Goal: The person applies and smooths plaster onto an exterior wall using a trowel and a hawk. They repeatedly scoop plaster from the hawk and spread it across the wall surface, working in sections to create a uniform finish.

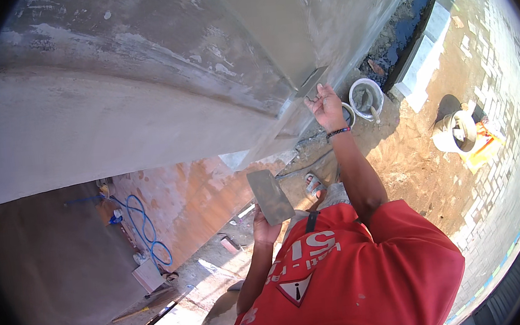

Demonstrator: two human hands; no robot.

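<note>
Right hand (324,104) closed on a plastering trowel (310,83), blade against the plastered wall (279,31), apparently laid flat to spread pressure. Left hand (265,228) grips a rectangular plastering board (270,197) near the red shirt (356,271), presumably for ready reach. White bucket (365,82) stands nearby.

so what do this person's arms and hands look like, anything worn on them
The right hand is bare, with a narrow dark bracelet with red and blue touches at its wrist. The left hand shows no glove either. A loose red fabric short-sleeved shirt leaves both forearms uncovered.
</note>
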